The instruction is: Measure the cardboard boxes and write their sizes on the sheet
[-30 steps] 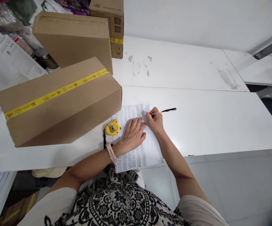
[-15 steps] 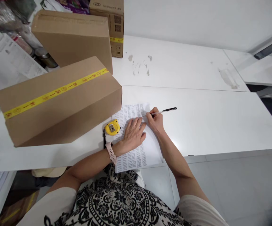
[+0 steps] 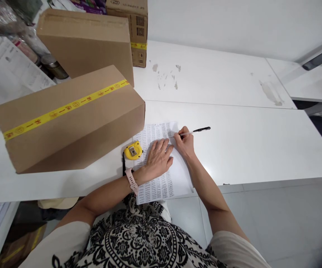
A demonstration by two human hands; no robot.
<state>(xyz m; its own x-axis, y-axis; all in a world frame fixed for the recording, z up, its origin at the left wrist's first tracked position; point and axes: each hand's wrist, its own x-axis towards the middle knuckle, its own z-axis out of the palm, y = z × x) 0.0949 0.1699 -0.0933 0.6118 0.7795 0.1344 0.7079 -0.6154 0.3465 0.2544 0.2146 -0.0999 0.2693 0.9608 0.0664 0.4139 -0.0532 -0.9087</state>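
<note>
One head-worn camera looks forward and down at the paper sheet (image 3: pixel 179 176) from near above.

Free tabletop (image 3: pixel 250 145) right of pen (image 3: pixel 201 130), taped carton (image 3: pixel 77 123) blocking left

Blk & prob. wht pen (image 3: pixel 196 130)
</note>
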